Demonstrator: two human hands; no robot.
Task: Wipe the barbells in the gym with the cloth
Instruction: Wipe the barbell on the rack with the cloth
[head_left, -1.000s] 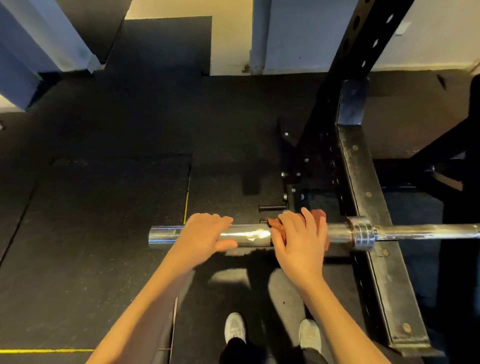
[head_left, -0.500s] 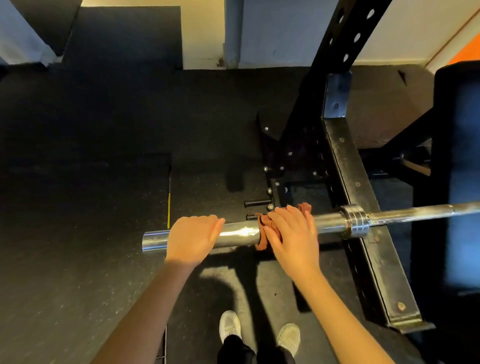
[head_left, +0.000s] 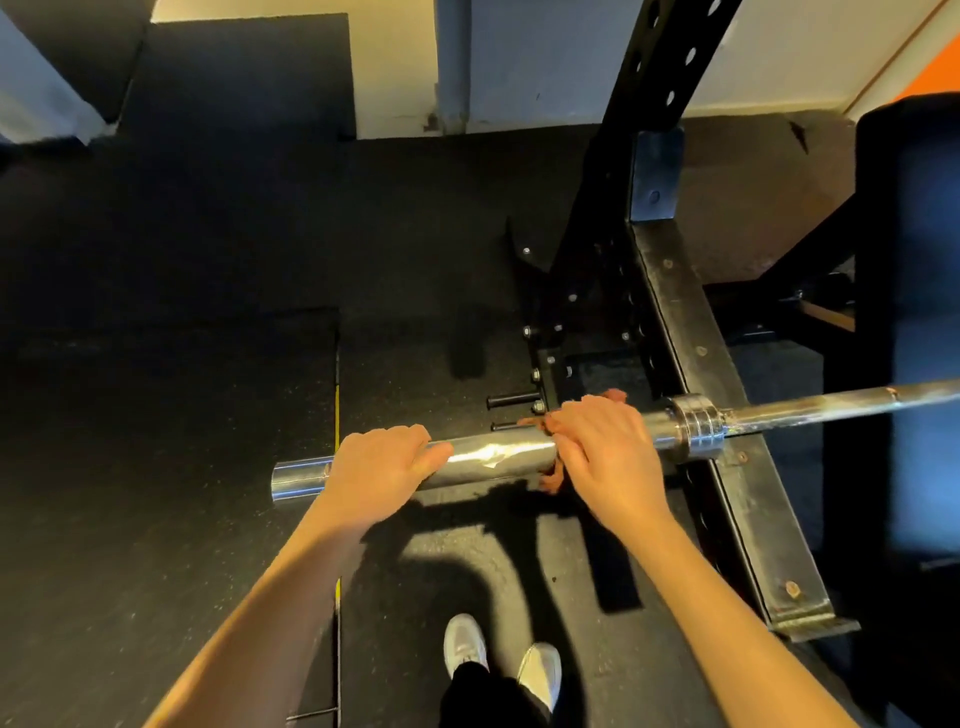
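**Wiping the barbell sleeve, head view.** The barbell (head_left: 493, 460) lies level across the view, with its thick chrome sleeve to the left and its thin shaft running off the right edge. The sleeve's free end stands over open black rubber floor (head_left: 156, 467), which spreads to the left of the bar and beyond it.

The left hand (head_left: 379, 467) grips the sleeve near that free end, with the fingers curled over the top and the thumb on the near side. The right hand (head_left: 602, 447) grips the reddish-brown cloth (head_left: 553, 480) wrapped round the sleeve, between the left hand and the collar (head_left: 696, 426). Cloth ends show beyond and below the hand.

The rack's base beam (head_left: 685, 322) passes under the bar at the collar, and its upright (head_left: 639, 130) rises beyond the bar. Two short black pegs (head_left: 511, 401) jut out just beyond the sleeve, near the cloth. A dark bench pad (head_left: 914, 312) lies under the shaft at the right. The person's shoes (head_left: 465, 644) stand on the near side of the bar.
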